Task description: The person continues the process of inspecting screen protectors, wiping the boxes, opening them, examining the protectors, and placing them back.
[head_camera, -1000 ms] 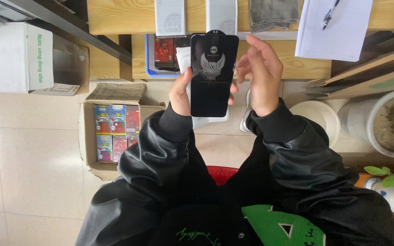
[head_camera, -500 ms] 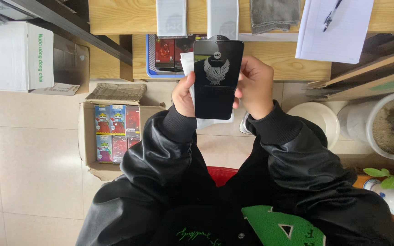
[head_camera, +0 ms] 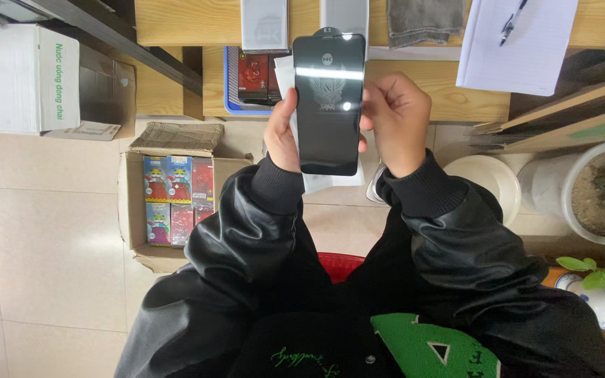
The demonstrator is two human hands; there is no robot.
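Both hands up in front of the chest holding a black panel (head_camera: 328,105), a thin flat glossy rectangle, looks like a glass screen protector with a faint emblem and glare across the top. Left hand (head_camera: 281,136) grips the left long edge, thumb on the rim, with a white sleeve (head_camera: 330,180) pinched behind it, its corner poking out below the panel. Right hand (head_camera: 397,122) is curled at the right edge, fingers closed against the side; can't tell whether it pinches the panel itself or something on it. Handling judgement: light, stiff, brittle, slick face that marks easily, so edge grip only, along the long sides, no flex, no pressure at mid-span. Panel hangs in the air, upright, tilted toward the camera, above the floor and just short of the desk (head_camera: 456,91). Desk is bare wood, carrying a blue tray (head_camera: 231,77) of red packs, two more pale sleeves at the top edge, a grey cloth (head_camera: 425,19), a notepad (head_camera: 516,45) with a pen on it. Floor is pale tile. Open carton (head_camera: 176,199) of coloured packs at left below the desk, white box (head_camera: 22,80) further left, white plant pot (head_camera: 589,192) and a round white lid at right. Room is tight; person sits, black jacket sleeves fill the lower frame.
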